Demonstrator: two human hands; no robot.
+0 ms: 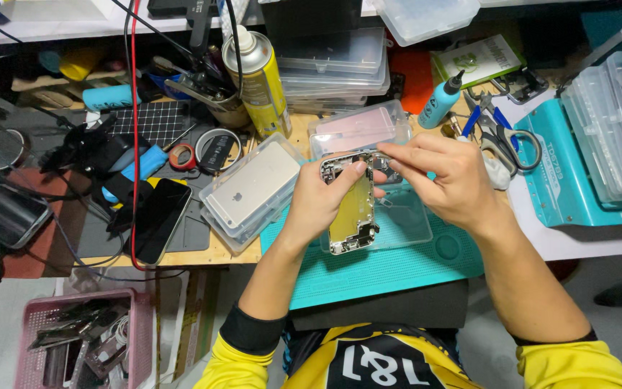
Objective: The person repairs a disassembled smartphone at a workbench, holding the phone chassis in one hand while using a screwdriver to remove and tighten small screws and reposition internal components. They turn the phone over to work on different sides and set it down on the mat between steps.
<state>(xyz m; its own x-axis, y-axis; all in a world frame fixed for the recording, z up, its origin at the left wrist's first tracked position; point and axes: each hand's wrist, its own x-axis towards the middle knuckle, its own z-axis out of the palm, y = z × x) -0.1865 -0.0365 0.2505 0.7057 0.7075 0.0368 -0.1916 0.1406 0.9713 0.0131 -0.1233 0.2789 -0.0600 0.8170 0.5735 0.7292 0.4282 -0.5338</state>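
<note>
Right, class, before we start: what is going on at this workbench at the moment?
A person in yellow sleeves is working on an opened phone housing above a teal mat. The left hand holds the housing upright by its side, while the right hand pinches at its top edge. Clear plastic boxes, a yellow spray can and scissors lie around.

— What do we see around here?
— We see a wooden workbench (214, 253) with a teal mat (397, 266), below the hands.
— And the floor?
— A pale grey floor (8, 324), lower left of them, in bright, even light.
</note>
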